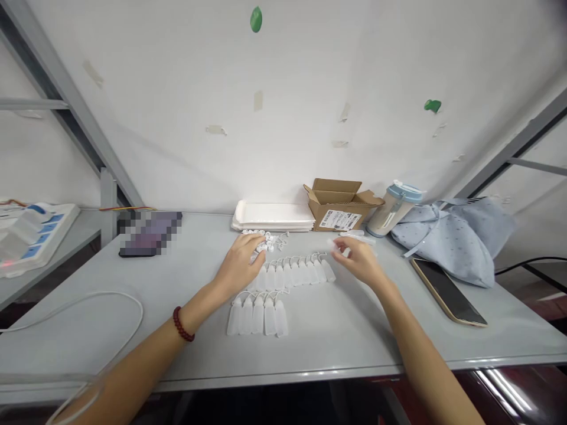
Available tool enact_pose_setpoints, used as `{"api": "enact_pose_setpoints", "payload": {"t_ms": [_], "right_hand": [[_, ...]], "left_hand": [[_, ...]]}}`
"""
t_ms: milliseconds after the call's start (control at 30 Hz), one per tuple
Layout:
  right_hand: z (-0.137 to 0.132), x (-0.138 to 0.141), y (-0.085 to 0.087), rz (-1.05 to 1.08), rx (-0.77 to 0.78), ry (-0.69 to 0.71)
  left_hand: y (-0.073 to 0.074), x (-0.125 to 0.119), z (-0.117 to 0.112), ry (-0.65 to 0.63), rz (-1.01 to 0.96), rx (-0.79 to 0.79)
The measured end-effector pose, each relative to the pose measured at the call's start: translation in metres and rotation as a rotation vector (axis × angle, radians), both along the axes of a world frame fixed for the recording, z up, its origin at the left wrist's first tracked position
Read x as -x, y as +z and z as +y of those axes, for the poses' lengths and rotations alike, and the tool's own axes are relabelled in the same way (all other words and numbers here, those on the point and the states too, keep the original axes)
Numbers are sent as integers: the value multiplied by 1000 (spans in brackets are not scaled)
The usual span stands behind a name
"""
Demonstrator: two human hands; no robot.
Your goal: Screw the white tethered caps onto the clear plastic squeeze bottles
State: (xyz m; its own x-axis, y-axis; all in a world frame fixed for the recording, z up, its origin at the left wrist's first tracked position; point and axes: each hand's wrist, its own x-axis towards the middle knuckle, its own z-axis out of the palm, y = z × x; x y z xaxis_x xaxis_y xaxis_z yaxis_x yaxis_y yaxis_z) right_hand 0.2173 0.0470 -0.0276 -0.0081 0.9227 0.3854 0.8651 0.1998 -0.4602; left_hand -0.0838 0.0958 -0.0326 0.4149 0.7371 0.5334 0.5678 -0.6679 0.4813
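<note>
Left hand (239, 265): reaching over small white plastic caps (271, 244), grip unclear
Right hand (359, 260): pinching small translucent plastic piece (331, 244)
Bottle rows: translucent plastic bottles (258, 317) lying toward bench's (190, 348) front edge, seemingly done
Loose caps: remaining toward back edge

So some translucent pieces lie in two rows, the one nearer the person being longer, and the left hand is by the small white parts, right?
Not quite: in the head view, the nearer row is shorter than the farther row. The two rows, and the left hand by the small white parts, are as you say.
</note>
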Motion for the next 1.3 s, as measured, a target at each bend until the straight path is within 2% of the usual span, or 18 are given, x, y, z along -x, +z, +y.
{"api": "enact_pose_setpoints", "payload": {"t_ms": [200, 433, 700, 1000, 1300], "right_hand": [[-2, 43, -15, -35, -62, 205], [-15, 71, -15, -43, -236, 331], [-22, 78, -11, -16, -283, 380], [-23, 79, -13, -11, -289, 366], [-24, 80, -13, -3, -309, 378]], "left_hand": [[1, -7, -15, -104, 10, -42], [3, -12, -25, -161, 63, -137], [5, -16, -36, -177, 170, -229], [6, -18, -40, -268, 127, -251], [3, -18, -40, -286, 117, -250]]}}
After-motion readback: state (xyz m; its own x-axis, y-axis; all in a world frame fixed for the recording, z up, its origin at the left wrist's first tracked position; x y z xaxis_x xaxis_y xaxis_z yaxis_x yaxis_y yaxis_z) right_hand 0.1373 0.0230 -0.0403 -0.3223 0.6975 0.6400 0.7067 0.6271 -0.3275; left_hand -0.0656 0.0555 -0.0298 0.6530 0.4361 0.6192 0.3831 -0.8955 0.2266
